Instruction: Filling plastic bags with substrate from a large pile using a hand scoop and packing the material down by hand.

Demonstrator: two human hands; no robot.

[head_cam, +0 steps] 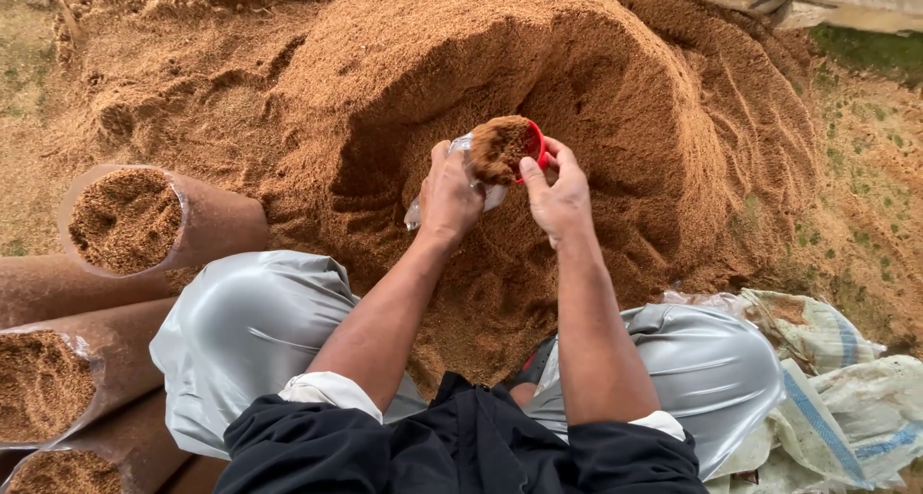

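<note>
Filling a clear plastic bag with sawdust from a red scoop
Left hand [448,198] clenched on the plastic bag [469,182]; right hand [560,198] grasps the heaped red scoop [508,148] above the sawdust pile [500,61]; best to hold the bag mouth wide and tip slowly

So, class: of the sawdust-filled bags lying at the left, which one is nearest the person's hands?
The topmost filled bag: it lies closest to the left hand, beside the sawdust heap; the others are stacked lower.
</note>
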